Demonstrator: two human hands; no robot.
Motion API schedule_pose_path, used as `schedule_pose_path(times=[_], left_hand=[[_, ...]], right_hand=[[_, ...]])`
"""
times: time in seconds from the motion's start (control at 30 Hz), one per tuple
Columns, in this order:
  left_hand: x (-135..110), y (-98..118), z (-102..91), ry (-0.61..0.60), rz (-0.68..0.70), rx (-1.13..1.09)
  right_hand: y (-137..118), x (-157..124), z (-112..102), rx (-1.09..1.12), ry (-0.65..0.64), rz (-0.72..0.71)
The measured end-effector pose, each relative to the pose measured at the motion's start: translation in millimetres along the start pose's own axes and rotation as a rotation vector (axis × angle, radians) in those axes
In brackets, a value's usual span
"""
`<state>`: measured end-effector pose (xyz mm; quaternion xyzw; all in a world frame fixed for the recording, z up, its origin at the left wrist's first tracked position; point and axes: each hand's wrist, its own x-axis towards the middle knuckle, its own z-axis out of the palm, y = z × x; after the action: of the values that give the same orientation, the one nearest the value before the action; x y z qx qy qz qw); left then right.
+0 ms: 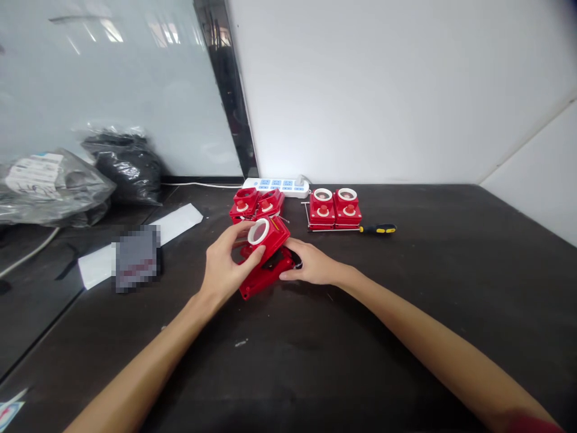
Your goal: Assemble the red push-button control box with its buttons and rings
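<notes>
A red plastic box with a white ring on its face is opened into two halves above the dark table. My left hand (222,264) grips the upper half, a red cover (276,233), with the thumb against the lower side of its white ring. Beneath it, the red base (262,280) is tilted. My right hand (314,263) is closed at the right side of the box, the thumb by the base and the fingers partly hidden behind it. Something dark, perhaps wiring, shows between the halves. Just behind stand two similar red boxes (243,206) without white rings.
Two red boxes with white rings (335,216) stand at the back right, beside a black-and-yellow screwdriver (378,229). A white power strip (277,189) lies by the wall. On the left are plastic bags (124,165), a white strip (178,222) and a blurred-out dark item (137,258).
</notes>
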<state>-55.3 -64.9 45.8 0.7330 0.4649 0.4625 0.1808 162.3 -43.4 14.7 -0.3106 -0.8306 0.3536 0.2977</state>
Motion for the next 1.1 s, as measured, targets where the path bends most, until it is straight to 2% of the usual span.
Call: schedule_pose_path(times=[0.23,0.4,0.57,0.8,0.97,1.1], left_hand=[[-8.5,-11.5,5.1,0.065,0.019,-0.106],[-14.8,-18.3,14.5,0.115,-0.018,-0.205],[-17.1,-18.1,20.1,0.148,-0.027,-0.235],[-16.9,-20.3,20.8,0.173,-0.030,-0.266],[-17.0,-23.2,23.3,0.196,-0.039,-0.353],[-17.3,-25.1,24.1,0.205,-0.044,-0.372]], right_hand=[[4.3,2.3,0.9,-0.100,0.058,0.045],[-4.4,-4.6,-2.3,-0.206,0.128,0.116],[-10.5,-2.6,-0.2,-0.209,0.165,-0.046],[-2.7,-1.0,4.6,-0.320,0.197,-0.120],[-3.8,-1.4,1.0,-0.596,0.210,-0.264],[-5.8,-1.3,-3.4,-0.794,0.148,-0.393]])
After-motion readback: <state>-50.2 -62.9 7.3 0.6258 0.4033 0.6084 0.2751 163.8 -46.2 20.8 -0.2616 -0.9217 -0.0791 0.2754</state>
